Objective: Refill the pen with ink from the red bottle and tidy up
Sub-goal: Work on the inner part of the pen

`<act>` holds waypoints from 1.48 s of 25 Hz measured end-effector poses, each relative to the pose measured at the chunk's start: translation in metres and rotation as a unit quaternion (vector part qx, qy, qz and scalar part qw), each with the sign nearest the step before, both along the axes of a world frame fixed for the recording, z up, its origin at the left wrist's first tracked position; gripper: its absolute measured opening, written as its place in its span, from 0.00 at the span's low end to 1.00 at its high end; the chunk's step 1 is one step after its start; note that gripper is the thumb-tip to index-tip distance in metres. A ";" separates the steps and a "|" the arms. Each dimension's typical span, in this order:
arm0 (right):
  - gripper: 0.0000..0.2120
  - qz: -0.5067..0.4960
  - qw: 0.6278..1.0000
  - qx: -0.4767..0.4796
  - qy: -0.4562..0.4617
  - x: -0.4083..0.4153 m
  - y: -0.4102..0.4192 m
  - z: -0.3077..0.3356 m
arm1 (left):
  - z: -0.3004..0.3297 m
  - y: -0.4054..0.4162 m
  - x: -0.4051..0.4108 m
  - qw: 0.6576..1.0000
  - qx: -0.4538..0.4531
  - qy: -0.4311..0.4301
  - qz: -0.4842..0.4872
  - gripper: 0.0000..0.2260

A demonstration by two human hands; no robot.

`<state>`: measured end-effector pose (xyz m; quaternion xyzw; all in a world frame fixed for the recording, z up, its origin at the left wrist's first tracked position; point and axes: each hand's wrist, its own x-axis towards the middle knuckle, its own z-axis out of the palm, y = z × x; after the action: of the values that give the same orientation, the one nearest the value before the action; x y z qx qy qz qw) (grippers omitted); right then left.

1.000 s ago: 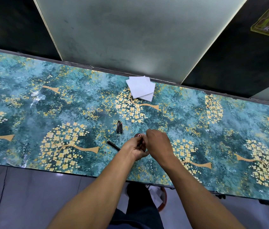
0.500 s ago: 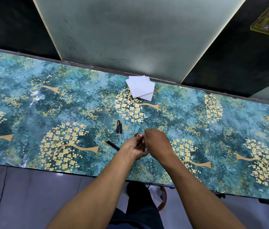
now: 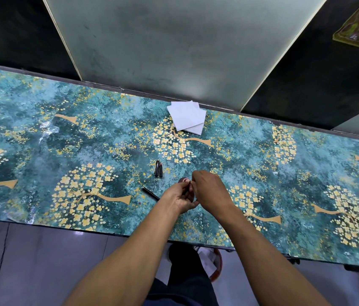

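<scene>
Fingers (image 3: 186, 188) of both hands are pinching around the red bottle (image 3: 184, 179).
Ink is risking spilling onto the tablecloth (image 3: 108, 151) if the bottle tips.

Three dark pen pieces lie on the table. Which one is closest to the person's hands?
The long thin black piece lying slantwise, its end reaching the left hand. The two short pieces lie side by side farther back, apart from both hands.

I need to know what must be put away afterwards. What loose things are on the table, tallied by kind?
Black pen parts: 3, two side by side and one slanted piece
White paper sheets: 1 stack, sheet count unclear
Red bottle: 1, mostly hidden by the hands
Total: 5
</scene>
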<state>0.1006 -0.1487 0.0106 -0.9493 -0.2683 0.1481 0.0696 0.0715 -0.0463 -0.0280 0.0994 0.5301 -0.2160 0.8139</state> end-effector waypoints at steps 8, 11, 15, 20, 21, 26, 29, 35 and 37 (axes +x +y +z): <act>0.11 -0.027 0.997 -0.054 -0.039 -0.003 0.010 0.000 | 0.001 -0.001 0.002 1.000 -0.003 -0.008 0.013 0.13; 0.09 -0.033 0.999 -0.011 -0.026 -0.003 0.004 -0.005 | 0.001 0.000 0.001 1.000 -0.014 -0.004 0.021 0.11; 0.04 -0.017 0.999 0.048 0.015 -0.001 -0.003 -0.011 | 0.002 0.002 0.002 1.000 -0.012 -0.001 0.013 0.11; 0.02 -0.064 0.996 0.062 -0.002 -0.003 -0.002 -0.012 | 0.001 0.002 0.002 1.000 -0.008 -0.005 0.006 0.08; 0.03 -0.066 0.996 0.050 -0.012 -0.004 -0.001 -0.014 | 0.000 0.002 0.002 1.000 -0.003 -0.005 0.000 0.08; 0.08 -0.077 0.996 0.002 -0.034 -0.003 0.003 -0.018 | -0.001 0.002 0.002 1.000 0.014 -0.006 -0.011 0.10; 0.13 -0.093 0.995 -0.020 -0.015 -0.002 0.005 -0.018 | -0.002 0.001 0.002 1.000 0.018 -0.004 -0.007 0.11; 0.10 -0.062 0.998 0.023 0.004 -0.004 -0.003 -0.013 | 0.000 0.004 0.002 1.000 0.000 -0.004 0.000 0.11; 0.08 -0.061 0.998 0.015 0.008 -0.002 -0.002 -0.011 | 0.000 0.003 0.002 1.000 -0.002 0.000 0.002 0.10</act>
<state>0.0988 -0.1503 0.0000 -0.9615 -0.2118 0.1477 0.0945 0.0738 -0.0429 -0.0283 0.0968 0.5300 -0.2158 0.8143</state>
